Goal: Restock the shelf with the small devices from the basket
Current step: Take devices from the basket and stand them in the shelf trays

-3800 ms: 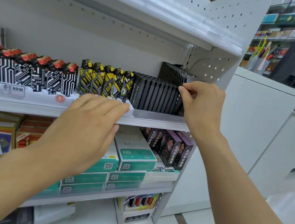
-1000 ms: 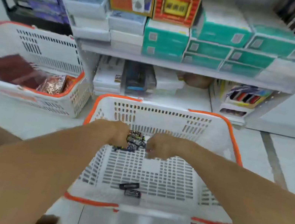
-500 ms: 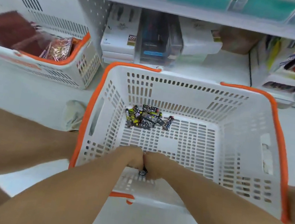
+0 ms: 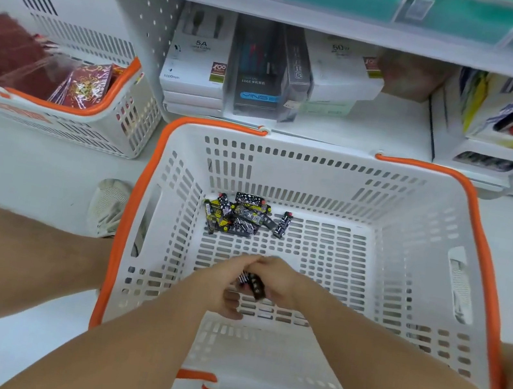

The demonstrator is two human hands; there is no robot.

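Both bare forearms reach forward and down, converging until the hands meet. The left hand point(image 4: 226, 286) has curled fingers, its thumb tucked below. The right hand point(image 4: 274, 282) touches it from the right, fingers curled round small dark devices point(image 4: 253, 284) pinched between the two.

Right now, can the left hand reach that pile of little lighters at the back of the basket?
Probably yes. The left hand is already inside the basket, and only bare basket floor lies between it and the pile. It grips small devices together with the right hand, so it isn't free.
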